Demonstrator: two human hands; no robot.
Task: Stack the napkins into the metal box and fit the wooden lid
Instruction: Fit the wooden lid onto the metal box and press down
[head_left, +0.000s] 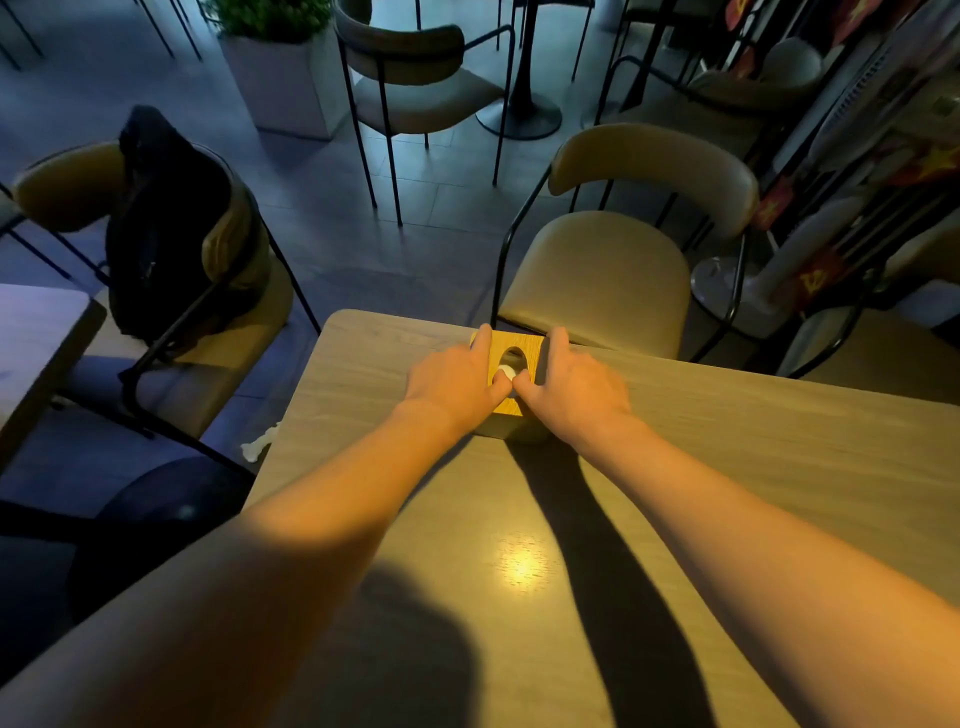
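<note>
I judge it nearly done: both grips, left hand (457, 376) and right hand (574, 384), press flat-fingered on the wooden lid (514, 345) seated over the metal box (511, 431) at the desk's (727, 467) far edge (a napkin (505, 371) shows through the oval slot).

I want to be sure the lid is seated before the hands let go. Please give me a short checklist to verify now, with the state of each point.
1. Wooden lid sits on the metal box: ok.
2. Lid level all round: cannot tell, hands cover the sides.
3. Left hand and right hand both on the lid: ok.
4. White napkin shows in the oval hole: ok.
5. Box clear of the table far edge: not ok, very near.
</note>
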